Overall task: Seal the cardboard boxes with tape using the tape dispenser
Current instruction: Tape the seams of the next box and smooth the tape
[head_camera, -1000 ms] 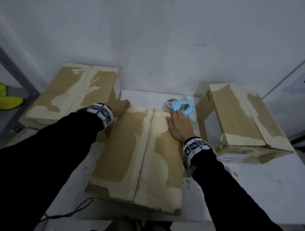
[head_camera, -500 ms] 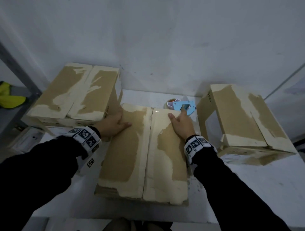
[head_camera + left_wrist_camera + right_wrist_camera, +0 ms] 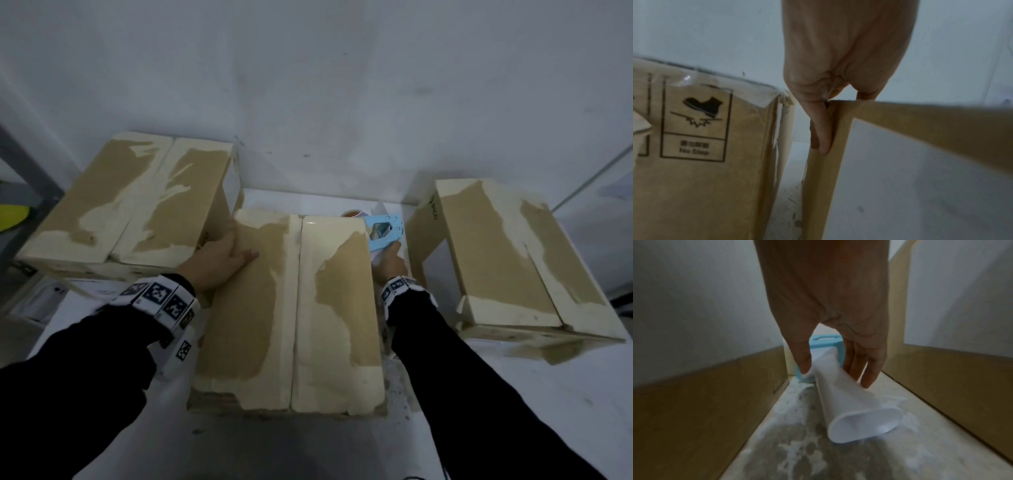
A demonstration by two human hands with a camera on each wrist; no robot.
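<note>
The middle cardboard box point(image 3: 291, 308) lies in front of me, flaps closed, its centre seam running away from me. My left hand point(image 3: 219, 260) holds its far left corner, thumb on top. In the left wrist view the fingers point(image 3: 820, 138) run down the box's side point(image 3: 920, 126). The tape dispenser point(image 3: 385, 229), blue with a white handle, lies on the table between the middle box and the right box point(image 3: 507, 253). My right hand point(image 3: 388, 260) reaches down onto it. In the right wrist view the thumb and fingers point(image 3: 834, 374) pinch the white handle point(image 3: 842, 399).
A third closed box point(image 3: 130, 202) stands at the back left, close beside the middle one; its side point(image 3: 705, 146) carries a "No Step" mark. All stand on a white table point(image 3: 513, 411) against a grey wall. The gap holding the dispenser is narrow.
My right hand left the top of the middle box and dropped beside it onto the dispenser's handle. My left hand slid up to the box's far left corner.
</note>
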